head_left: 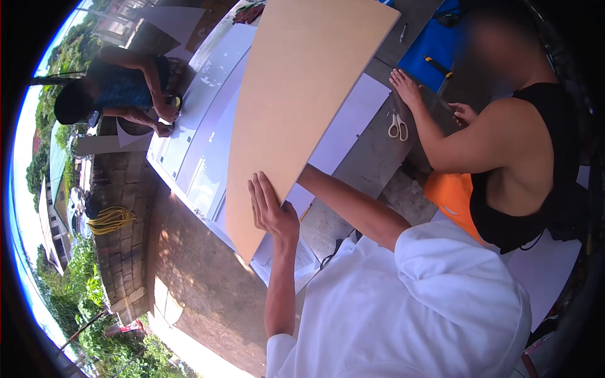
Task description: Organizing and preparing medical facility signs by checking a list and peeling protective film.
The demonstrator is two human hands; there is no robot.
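Two arms work at the big tan board (309, 94), and it's the left grip (273, 211) we can see: laid open on the board's upper face, fingers straight out, thumb angled toward the right-hand edge, nothing clenched. The right forearm (359, 205) comes slanting in from the right of that grip and disappears behind the board; the right grip is hidden back there, so I cannot tell whether it is closed or loose.

The board narrows to a tip just below the left grip and broadens far above it, covering part of the white-topped bench (173, 150). Out to the right of the grip, cream-handled scissors (396, 130) lie on a grey surface, and beyond them a black-and-yellow utility knife (438, 67) sits by the blue sheet (419, 57). A co-worker in a black sleeveless top (561, 126) has one hand (406, 88) down near those scissors.

Well off to the upper left of the grip, another co-worker (123, 85) leans over the bench edge, both hands close together. Level with the grip, far left, a yellow coil (111, 220) shows against the block wall (123, 264).
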